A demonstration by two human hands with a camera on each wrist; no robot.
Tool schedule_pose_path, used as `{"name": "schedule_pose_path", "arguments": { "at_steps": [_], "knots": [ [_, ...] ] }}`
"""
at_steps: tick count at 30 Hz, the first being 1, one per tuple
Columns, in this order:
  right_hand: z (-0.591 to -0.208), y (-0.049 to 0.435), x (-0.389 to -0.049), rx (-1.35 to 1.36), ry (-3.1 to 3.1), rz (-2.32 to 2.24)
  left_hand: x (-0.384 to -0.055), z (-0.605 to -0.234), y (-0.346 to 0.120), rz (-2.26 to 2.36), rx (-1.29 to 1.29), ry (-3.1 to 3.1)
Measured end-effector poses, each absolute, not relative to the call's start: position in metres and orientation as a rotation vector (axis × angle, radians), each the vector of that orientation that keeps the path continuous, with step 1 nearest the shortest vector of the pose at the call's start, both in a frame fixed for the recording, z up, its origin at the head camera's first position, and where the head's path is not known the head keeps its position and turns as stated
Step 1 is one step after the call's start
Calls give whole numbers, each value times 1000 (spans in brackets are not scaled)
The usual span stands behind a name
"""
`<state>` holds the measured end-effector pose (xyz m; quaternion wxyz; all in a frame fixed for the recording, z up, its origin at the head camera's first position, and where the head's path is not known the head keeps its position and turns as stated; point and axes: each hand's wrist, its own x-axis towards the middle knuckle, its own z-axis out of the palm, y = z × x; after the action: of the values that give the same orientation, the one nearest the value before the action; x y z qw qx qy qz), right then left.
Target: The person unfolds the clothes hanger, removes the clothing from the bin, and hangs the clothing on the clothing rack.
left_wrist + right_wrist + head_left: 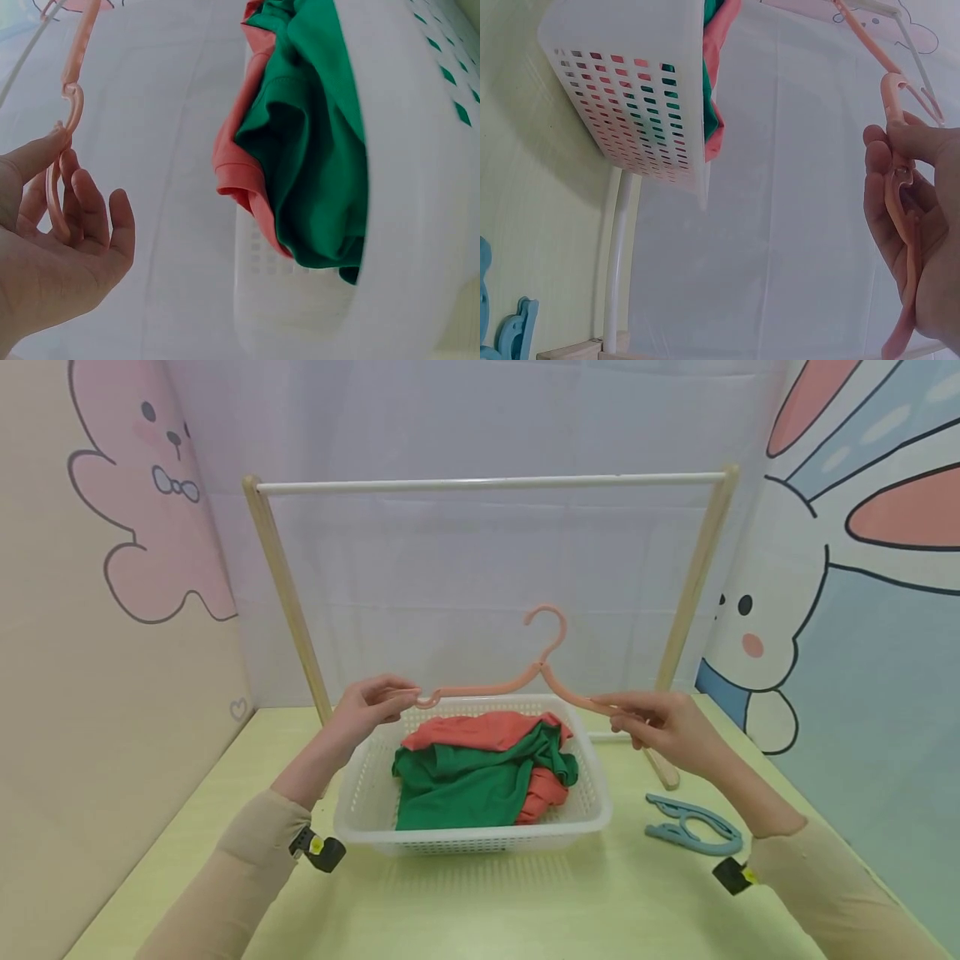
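Observation:
A salmon-pink plastic hanger (pixel 487 690) is held up above the basket, its hook pointing upward. My left hand (pixel 378 703) pinches its left end between thumb and fingers; in the left wrist view that end (pixel 73 112) has a curved notch. With curled fingers my right hand (pixel 660 727) grips the opposite arm, and part of it (pixel 911 262) runs along the palm in the right wrist view. Below both hands, a white perforated basket (pixel 480 837) holds crumpled cloth: a green garment (pixel 457 785) with coral-red fabric (pixel 480 731) behind and beside it.
A drying rack with a white top bar (pixel 487 485) and wooden legs (pixel 288 602) stands behind the basket. A folded blue hanger (pixel 693 835) lies on the table (pixel 480 910) at the right. Walls with cartoon animals (pixel 780 610) flank both sides.

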<state>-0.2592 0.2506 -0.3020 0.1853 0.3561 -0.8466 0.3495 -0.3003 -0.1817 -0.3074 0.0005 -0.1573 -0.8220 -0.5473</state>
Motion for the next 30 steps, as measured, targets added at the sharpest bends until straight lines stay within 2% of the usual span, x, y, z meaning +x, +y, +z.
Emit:
{"name": "schedule_pose_path", "arguments": {
  "at_steps": [15,30],
  "knots": [
    [-299,255,-260,1026,-2329,990,-312,-313,-197,-1723,-463,-2640],
    [-298,259,-259,901,-2301,1017,-327,-324,-193,-1615,-452,-2824]
  ]
}}
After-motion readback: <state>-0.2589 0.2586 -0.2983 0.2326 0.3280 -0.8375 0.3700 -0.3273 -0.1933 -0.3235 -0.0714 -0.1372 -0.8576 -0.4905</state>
